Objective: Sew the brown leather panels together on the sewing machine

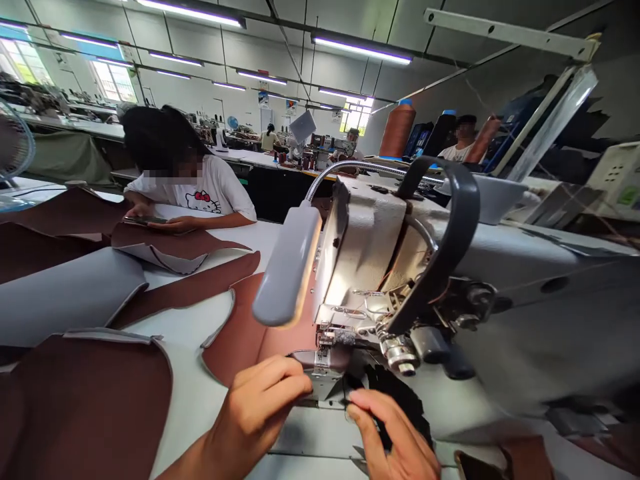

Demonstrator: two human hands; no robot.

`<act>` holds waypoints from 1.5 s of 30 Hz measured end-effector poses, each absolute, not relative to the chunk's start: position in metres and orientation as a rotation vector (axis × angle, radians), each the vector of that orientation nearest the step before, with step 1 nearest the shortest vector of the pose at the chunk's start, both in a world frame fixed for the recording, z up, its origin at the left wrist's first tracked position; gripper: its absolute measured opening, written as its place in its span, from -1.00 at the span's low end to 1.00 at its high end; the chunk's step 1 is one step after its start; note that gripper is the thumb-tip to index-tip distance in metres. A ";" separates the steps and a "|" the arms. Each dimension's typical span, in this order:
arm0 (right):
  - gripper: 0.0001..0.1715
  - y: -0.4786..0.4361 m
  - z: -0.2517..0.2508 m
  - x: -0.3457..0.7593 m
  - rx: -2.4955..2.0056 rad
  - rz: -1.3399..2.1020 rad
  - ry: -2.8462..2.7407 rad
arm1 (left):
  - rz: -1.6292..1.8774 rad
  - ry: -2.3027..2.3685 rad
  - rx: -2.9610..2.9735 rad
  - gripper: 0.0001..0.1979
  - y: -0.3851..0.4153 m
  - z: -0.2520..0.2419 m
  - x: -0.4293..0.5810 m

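My left hand (265,403) is closed, fingertips pressed together just in front of the presser foot (323,360) of a sewing machine (370,247). Whatever it pinches is hidden behind the fingers. A small brown piece (340,360) lies under the foot, close to those fingertips. My right hand (395,433) is closed too, thumb and forefinger meeting by the machine's metal plate, beside a dark pointed shape. What these fingers hold is too small to make out. Black material (400,400) bunches behind the right hand. Dark metal tips (359,460) show beneath its thumb.
A grey lamp (287,267) hangs left of the machine head. Brown panels with grey backing (90,400) spread over the white table (193,407). Across it sits a person (200,187) holding a phone. Thread cones (397,130) stand behind the machine. Other people and machines are farther back.
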State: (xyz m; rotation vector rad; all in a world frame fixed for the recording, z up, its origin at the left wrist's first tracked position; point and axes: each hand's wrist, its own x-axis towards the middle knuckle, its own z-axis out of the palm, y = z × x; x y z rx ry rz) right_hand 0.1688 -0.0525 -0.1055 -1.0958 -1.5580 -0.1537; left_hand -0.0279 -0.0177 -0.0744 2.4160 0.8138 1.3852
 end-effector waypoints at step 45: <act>-0.77 -0.041 -0.094 0.146 -0.775 -0.117 -1.695 | 1.602 0.737 2.128 -0.86 -0.032 -0.075 -0.013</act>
